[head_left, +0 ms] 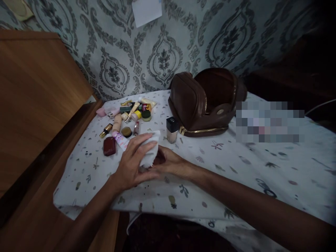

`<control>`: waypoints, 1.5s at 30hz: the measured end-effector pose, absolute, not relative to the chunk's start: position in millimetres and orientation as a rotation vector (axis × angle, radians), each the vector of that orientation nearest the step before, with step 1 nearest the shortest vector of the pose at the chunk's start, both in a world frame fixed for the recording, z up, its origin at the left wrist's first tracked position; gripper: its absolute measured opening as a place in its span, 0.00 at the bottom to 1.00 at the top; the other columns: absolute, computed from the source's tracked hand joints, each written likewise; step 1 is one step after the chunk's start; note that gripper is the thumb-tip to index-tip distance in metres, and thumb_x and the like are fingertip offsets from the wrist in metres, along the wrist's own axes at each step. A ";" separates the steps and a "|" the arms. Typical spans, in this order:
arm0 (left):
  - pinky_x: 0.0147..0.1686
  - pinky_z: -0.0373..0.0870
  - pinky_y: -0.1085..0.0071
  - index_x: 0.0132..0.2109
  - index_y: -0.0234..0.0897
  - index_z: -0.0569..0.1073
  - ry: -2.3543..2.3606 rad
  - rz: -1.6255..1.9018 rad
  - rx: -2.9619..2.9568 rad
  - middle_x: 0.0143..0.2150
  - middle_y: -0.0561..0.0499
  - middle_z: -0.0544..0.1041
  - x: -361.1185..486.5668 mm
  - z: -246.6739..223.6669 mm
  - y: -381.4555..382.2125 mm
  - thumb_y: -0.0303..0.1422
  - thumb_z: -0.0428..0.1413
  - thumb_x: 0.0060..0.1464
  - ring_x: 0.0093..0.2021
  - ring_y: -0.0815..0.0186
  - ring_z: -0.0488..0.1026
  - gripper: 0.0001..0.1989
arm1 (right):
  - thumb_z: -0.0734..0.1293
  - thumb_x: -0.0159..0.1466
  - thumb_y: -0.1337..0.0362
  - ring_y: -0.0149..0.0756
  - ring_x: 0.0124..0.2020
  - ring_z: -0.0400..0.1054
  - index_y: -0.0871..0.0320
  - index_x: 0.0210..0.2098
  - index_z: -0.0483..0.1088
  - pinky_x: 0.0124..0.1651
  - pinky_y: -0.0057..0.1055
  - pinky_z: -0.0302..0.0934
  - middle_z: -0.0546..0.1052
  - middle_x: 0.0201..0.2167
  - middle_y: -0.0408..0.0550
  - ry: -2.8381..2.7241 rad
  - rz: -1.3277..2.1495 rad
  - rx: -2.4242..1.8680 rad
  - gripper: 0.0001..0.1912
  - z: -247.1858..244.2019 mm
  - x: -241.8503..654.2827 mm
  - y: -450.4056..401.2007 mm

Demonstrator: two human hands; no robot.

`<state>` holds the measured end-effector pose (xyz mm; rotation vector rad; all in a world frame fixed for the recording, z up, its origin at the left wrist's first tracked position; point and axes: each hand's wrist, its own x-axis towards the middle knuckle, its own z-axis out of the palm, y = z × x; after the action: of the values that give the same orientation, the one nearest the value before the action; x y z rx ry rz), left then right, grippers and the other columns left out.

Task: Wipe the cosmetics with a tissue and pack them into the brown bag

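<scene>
The person's two hands were close together and touching, over the front part of the desk (97, 185), which had a white cover with little plants on it. The left hand (128, 166) was pressed around a thin white cloth with a bumpy edge (149, 160), its fingers bent over the top. The right hand (172, 161) was curled and seemed to hold a small dark red thing (159, 158), but most of that was hidden, so I cannot tell what it was. The white cloth looked very light, soft and floppy, so it would bend any way and not break. A bunch of it in the middle looked like the best place to grab, with the fingers spread flat behind it. The dark red thing looked small and hard, and maybe a bit slippery, so its sides seemed best to pinch. Both lay between the palms, left of the desk's middle, nearer the front edge than the back. Just past the hands, toward the left edge, were a white and purple tube (120, 140) and a shiny dark red case with round corners (109, 146). Toward the back edge, a clear square bottle with a black cap (172, 131) stood up beside an open brown leather bag (189, 105).
</scene>
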<state>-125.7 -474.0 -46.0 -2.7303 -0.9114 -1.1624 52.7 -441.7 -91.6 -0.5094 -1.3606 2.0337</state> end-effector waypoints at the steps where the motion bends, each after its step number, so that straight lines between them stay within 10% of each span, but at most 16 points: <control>1: 0.61 0.64 0.49 0.65 0.36 0.61 -0.900 -1.137 -2.747 0.63 0.33 0.65 -127.5 -45.6 -473.2 0.55 0.55 0.57 0.64 0.47 0.63 0.38 | 0.79 0.49 0.61 0.33 0.35 0.71 0.59 0.48 0.65 0.36 0.30 0.69 0.74 0.36 0.43 -1.353 2.024 -0.503 0.31 -89.6 52.7 -442.2; 10: 0.64 0.62 0.48 0.71 0.35 0.47 -0.977 -0.845 -2.866 0.69 0.30 0.54 -133.0 -47.9 -472.1 0.43 0.59 0.59 0.70 0.47 0.53 0.42 | 0.80 0.48 0.58 0.32 0.39 0.69 0.60 0.47 0.66 0.42 0.30 0.65 0.73 0.38 0.44 -1.272 2.082 -0.499 0.32 -84.2 53.6 -442.1; 19: 0.61 0.65 0.51 0.66 0.41 0.61 -1.104 -1.105 -2.829 0.66 0.36 0.61 -138.0 -54.1 -470.5 0.39 0.57 0.62 0.65 0.50 0.62 0.28 | 0.77 0.54 0.53 0.30 0.29 0.68 0.55 0.68 0.41 0.28 0.25 0.61 0.72 0.29 0.38 -1.331 1.999 -0.542 0.55 -89.6 54.1 -445.0; 25: 0.55 0.71 0.56 0.58 0.42 0.70 -1.044 -1.291 -2.717 0.59 0.41 0.70 -133.9 -56.4 -471.1 0.30 0.57 0.61 0.58 0.55 0.70 0.19 | 0.80 0.50 0.59 0.29 0.30 0.71 0.52 0.66 0.45 0.30 0.24 0.64 0.75 0.33 0.40 -1.280 2.090 -0.512 0.55 -90.9 52.5 -442.8; 35: 0.50 0.75 0.59 0.60 0.43 0.69 -0.926 -1.343 -2.494 0.55 0.40 0.75 -130.1 -58.1 -474.9 0.26 0.55 0.61 0.54 0.57 0.74 0.21 | 0.71 0.56 0.38 0.34 0.29 0.76 0.51 0.63 0.49 0.29 0.25 0.58 0.78 0.29 0.41 -1.116 2.207 -0.432 0.46 -83.8 55.0 -445.7; 40: 0.55 0.75 0.57 0.59 0.37 0.71 -0.787 -1.203 -2.488 0.57 0.37 0.74 -126.9 -63.1 -475.9 0.29 0.54 0.64 0.60 0.54 0.72 0.18 | 0.65 0.59 0.34 0.34 0.30 0.73 0.55 0.46 0.67 0.31 0.27 0.60 0.77 0.29 0.44 -0.960 2.309 -0.461 0.32 -85.9 52.7 -446.1; 45: 0.54 0.76 0.56 0.56 0.29 0.72 -0.707 -1.155 -2.539 0.56 0.32 0.75 -130.2 -63.2 -478.0 0.37 0.50 0.67 0.62 0.52 0.71 0.18 | 0.63 0.56 0.29 0.39 0.35 0.73 0.55 0.49 0.68 0.39 0.36 0.66 0.77 0.35 0.48 -0.854 2.338 -0.415 0.38 -80.2 52.4 -447.0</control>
<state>-130.2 -478.0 -63.2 -2.5392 -0.7073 -1.1550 52.4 -447.0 -80.2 -0.4155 -0.8542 2.3383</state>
